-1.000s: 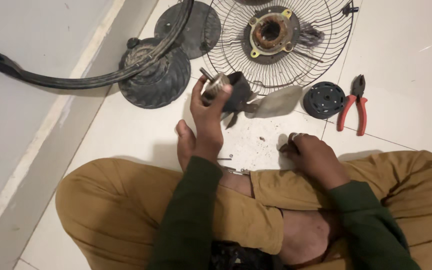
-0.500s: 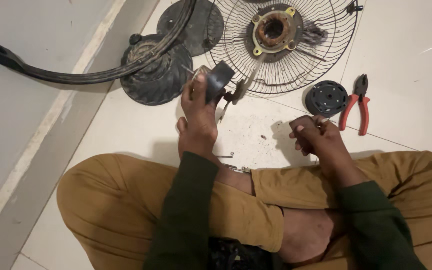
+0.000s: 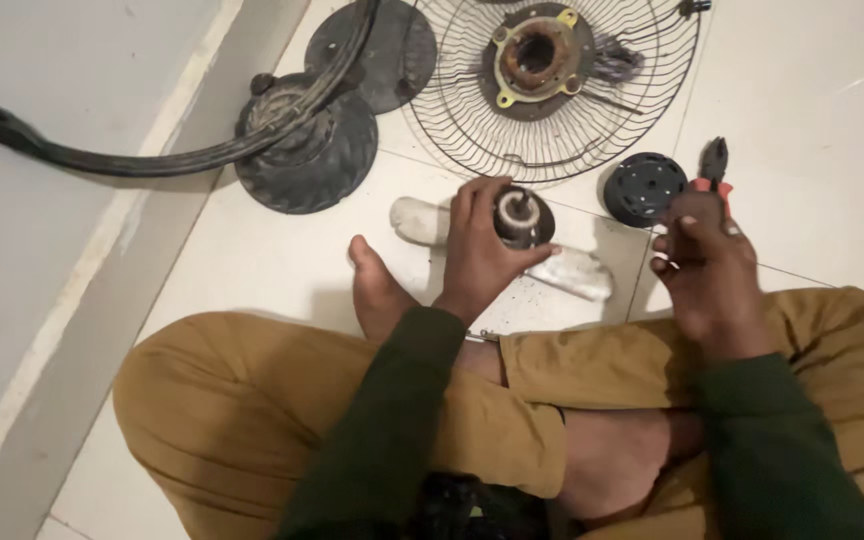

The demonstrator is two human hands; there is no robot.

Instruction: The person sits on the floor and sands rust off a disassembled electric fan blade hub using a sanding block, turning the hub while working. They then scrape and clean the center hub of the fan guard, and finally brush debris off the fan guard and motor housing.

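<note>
My left hand [image 3: 477,250] grips the small fan motor [image 3: 522,217] firmly, shaft up; my right hand [image 3: 707,265] pinches something too small to tell, near the pliers [image 3: 714,165]; I should keep the motor steady.

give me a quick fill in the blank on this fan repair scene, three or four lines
1. The left hand grips a small round motor part with a ____ sticking up from its middle.
2. The red-handled pliers lie on the floor beside the black round ____.
3. The wire fan guard lies flat on the ____ floor.
4. The right hand is raised above the person's right ____.

Missing words: shaft; cap; tiled; knee
</note>
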